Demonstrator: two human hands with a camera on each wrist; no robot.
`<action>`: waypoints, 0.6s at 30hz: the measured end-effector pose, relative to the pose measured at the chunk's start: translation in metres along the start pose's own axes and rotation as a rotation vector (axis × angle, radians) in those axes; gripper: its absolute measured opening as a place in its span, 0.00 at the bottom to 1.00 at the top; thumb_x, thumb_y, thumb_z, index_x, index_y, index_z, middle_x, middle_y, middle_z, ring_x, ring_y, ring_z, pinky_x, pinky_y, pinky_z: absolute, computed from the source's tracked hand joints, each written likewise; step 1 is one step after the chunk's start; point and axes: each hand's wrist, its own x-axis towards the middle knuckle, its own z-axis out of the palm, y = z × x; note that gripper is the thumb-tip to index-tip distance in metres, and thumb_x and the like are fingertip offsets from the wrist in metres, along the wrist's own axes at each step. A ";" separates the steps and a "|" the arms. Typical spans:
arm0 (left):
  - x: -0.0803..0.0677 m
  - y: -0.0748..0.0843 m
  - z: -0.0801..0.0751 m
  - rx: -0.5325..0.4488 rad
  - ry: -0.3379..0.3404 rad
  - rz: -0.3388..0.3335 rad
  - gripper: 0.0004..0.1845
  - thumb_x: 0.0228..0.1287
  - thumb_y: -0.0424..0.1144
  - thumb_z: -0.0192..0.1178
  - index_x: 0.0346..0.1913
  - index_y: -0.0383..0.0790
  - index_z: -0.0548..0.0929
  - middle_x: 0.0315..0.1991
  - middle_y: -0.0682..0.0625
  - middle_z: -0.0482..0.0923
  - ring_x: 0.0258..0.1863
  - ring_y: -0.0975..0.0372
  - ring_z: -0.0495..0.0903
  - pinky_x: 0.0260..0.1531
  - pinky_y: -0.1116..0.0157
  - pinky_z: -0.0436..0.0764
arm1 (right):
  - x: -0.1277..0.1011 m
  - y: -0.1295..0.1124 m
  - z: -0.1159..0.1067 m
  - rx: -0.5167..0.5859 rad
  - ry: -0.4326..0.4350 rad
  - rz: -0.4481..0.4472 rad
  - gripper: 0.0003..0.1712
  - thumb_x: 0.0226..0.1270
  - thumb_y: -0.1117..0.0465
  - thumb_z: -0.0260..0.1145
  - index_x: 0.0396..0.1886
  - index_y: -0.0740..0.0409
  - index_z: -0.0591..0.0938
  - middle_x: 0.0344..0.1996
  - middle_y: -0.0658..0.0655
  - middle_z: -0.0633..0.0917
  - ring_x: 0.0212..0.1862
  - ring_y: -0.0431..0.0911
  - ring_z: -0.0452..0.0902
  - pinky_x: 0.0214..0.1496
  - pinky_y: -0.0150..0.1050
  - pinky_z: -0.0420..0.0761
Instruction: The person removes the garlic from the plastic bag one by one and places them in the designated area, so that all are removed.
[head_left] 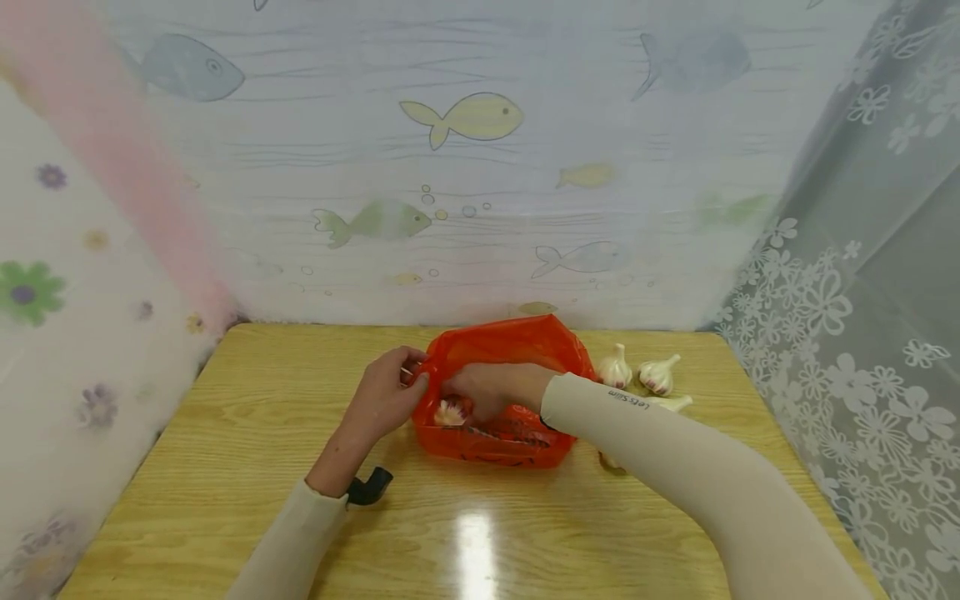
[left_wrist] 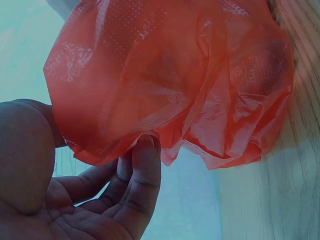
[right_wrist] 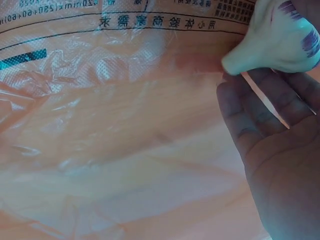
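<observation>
An orange plastic bag (head_left: pixel 510 346) lies open on the wooden table (head_left: pixel 262 417). My left hand (head_left: pixel 414 381) pinches the bag's left rim and holds it up; the left wrist view shows the thin orange film (left_wrist: pixel 175 75) against the fingertips of that hand (left_wrist: pixel 127 170). My right hand (head_left: pixel 480 392) reaches inside the bag, its fingers straight. A white and purple garlic bulb (head_left: pixel 450 411) lies at its fingertips. In the right wrist view the garlic bulb (right_wrist: pixel 280 35) touches the ends of the fingers of the flat right hand (right_wrist: pixel 270 125), with the printed bag wall (right_wrist: pixel 125 125) behind.
Loose garlic bulbs lie on the table right of the bag: one (head_left: pixel 615 367), a second (head_left: pixel 660 375), a third (head_left: pixel 671 402). Another bulb (head_left: pixel 611 461) peeks out under my right forearm. Patterned curtains close off the table's back and sides.
</observation>
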 end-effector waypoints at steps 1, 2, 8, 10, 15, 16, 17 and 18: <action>0.000 0.000 0.000 0.000 0.001 0.001 0.17 0.73 0.35 0.61 0.60 0.34 0.82 0.49 0.43 0.84 0.42 0.54 0.84 0.45 0.57 0.89 | 0.000 0.000 0.000 -0.010 -0.001 0.005 0.28 0.66 0.61 0.76 0.66 0.50 0.81 0.53 0.45 0.85 0.50 0.40 0.77 0.66 0.34 0.77; 0.000 0.000 0.000 0.001 0.001 0.003 0.17 0.73 0.35 0.61 0.60 0.34 0.82 0.49 0.43 0.84 0.42 0.54 0.84 0.45 0.57 0.89 | -0.001 0.000 -0.001 -0.028 -0.002 0.008 0.29 0.67 0.60 0.76 0.67 0.49 0.80 0.55 0.45 0.85 0.52 0.40 0.77 0.68 0.35 0.77; -0.001 0.000 0.001 -0.011 0.001 0.000 0.17 0.73 0.35 0.62 0.60 0.35 0.82 0.48 0.43 0.84 0.42 0.54 0.83 0.45 0.57 0.89 | -0.005 0.000 -0.003 -0.027 -0.022 0.050 0.32 0.67 0.57 0.77 0.70 0.51 0.79 0.58 0.48 0.85 0.56 0.42 0.79 0.73 0.38 0.75; -0.002 0.000 0.001 -0.013 0.003 -0.001 0.17 0.72 0.35 0.62 0.60 0.34 0.82 0.48 0.43 0.84 0.42 0.54 0.83 0.45 0.57 0.89 | -0.007 0.001 -0.004 -0.006 -0.023 0.057 0.32 0.66 0.55 0.78 0.68 0.52 0.80 0.57 0.49 0.86 0.55 0.42 0.80 0.72 0.38 0.76; -0.001 0.001 0.001 -0.005 0.014 0.003 0.17 0.72 0.35 0.62 0.60 0.34 0.82 0.48 0.43 0.84 0.42 0.55 0.84 0.43 0.58 0.89 | -0.012 0.002 -0.009 -0.011 -0.006 0.047 0.30 0.67 0.51 0.77 0.65 0.54 0.82 0.55 0.49 0.87 0.54 0.42 0.82 0.68 0.38 0.80; -0.001 0.001 0.000 -0.005 0.014 0.005 0.17 0.72 0.35 0.62 0.60 0.34 0.82 0.48 0.43 0.84 0.42 0.55 0.84 0.43 0.58 0.89 | -0.013 0.002 -0.010 -0.018 -0.002 0.042 0.30 0.67 0.51 0.77 0.66 0.55 0.82 0.56 0.49 0.87 0.54 0.42 0.83 0.67 0.38 0.80; -0.001 0.001 0.000 -0.005 0.013 0.006 0.17 0.73 0.35 0.62 0.60 0.34 0.82 0.48 0.43 0.84 0.42 0.55 0.84 0.43 0.58 0.89 | -0.015 0.002 -0.012 -0.026 0.002 0.039 0.31 0.67 0.50 0.77 0.66 0.55 0.82 0.57 0.50 0.87 0.55 0.43 0.83 0.67 0.38 0.80; -0.001 0.001 0.000 -0.006 0.013 0.007 0.17 0.73 0.35 0.62 0.60 0.33 0.82 0.48 0.43 0.84 0.42 0.55 0.84 0.43 0.58 0.89 | -0.016 0.001 -0.013 -0.032 0.005 0.036 0.31 0.67 0.50 0.77 0.67 0.55 0.82 0.58 0.51 0.87 0.57 0.44 0.83 0.68 0.39 0.79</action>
